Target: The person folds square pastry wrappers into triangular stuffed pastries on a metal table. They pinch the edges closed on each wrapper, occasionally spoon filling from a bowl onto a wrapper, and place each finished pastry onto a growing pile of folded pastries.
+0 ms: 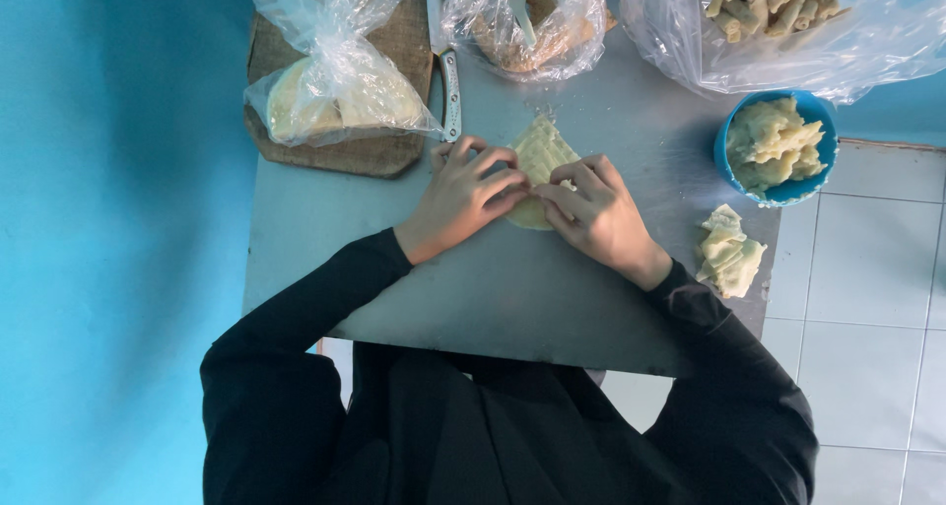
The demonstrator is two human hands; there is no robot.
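Black sleeves (pixel 296 347) are reaching from nearest the camera over the grey metal table (pixel 512 288), where both hands are working a pale triangular pastry sheet (pixel 540 150) lying flat at mid-table. It is looking thin, light, soft and easily torn, so it is probably best taken at its near edge with fingertips only. The left hand (pixel 463 195) is curling its fingers (pixel 498 175) down onto that edge, nearly closed; the right hand (pixel 596 214) is pinching the fold likewise. A blue bowl (pixel 823 111) of pastry scraps is sitting to the right, and a knife (pixel 450 91) is lying beyond.
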